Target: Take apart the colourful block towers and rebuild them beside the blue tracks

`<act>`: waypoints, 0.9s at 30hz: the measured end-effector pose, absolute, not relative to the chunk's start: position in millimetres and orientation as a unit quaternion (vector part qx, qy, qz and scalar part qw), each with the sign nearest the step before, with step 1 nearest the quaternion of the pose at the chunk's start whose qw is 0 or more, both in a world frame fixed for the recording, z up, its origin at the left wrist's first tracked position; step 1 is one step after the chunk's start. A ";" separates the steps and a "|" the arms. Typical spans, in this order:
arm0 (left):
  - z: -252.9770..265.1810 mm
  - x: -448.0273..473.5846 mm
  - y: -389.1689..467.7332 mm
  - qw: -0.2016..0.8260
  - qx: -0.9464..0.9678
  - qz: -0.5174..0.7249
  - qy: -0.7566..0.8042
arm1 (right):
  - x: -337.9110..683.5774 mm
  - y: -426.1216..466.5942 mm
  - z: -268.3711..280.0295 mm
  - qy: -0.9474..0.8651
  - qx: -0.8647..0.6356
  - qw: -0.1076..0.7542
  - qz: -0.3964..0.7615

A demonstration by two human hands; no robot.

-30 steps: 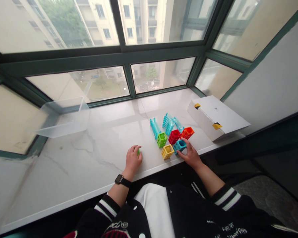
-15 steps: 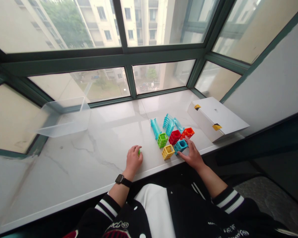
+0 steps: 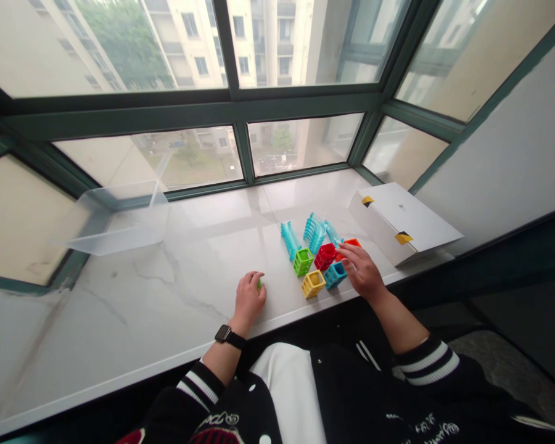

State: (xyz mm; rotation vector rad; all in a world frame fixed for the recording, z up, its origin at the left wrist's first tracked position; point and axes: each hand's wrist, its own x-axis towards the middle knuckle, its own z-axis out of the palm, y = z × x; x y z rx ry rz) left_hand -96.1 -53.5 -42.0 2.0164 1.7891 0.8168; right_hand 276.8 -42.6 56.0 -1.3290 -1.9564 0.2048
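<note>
My left hand (image 3: 250, 295) rests on the counter, fingers curled round a small green block (image 3: 259, 284), of which only a sliver shows. My right hand (image 3: 361, 271) is over the right side of the block group, its fingers stretched out and apart. It partly covers an orange block (image 3: 353, 243); whether it touches that block I cannot tell. Just left of this hand stands a blue block (image 3: 334, 275). Beside these are a red block (image 3: 325, 255), a yellow block (image 3: 313, 283) and a green hollow block (image 3: 303, 263), all upright with open tops.
Behind the blocks lie a straight turquoise track piece (image 3: 289, 240), a curved one (image 3: 314, 233) and another straight piece (image 3: 333, 232). A white box (image 3: 409, 216) with yellow-black tabs sits at right. The clear plastic bin (image 3: 124, 237) is at far left, by the window.
My right hand has let go of the blue block and shifted slightly up and right, over the orange block. My left hand has stayed put.
</note>
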 end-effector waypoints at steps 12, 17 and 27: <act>-41.7 -95.9 -53.7 0.167 0.706 0.285 0.626 | 261.0 -25.8 39.0 -0.782 -0.551 0.276 0.093; -43.7 -96.5 -53.4 0.164 0.708 0.283 0.626 | 261.3 -25.2 34.5 -0.782 -0.551 0.277 0.091; -42.5 -96.2 -54.0 0.161 0.707 0.285 0.627 | 262.2 -27.0 33.5 -0.785 -0.538 0.290 0.100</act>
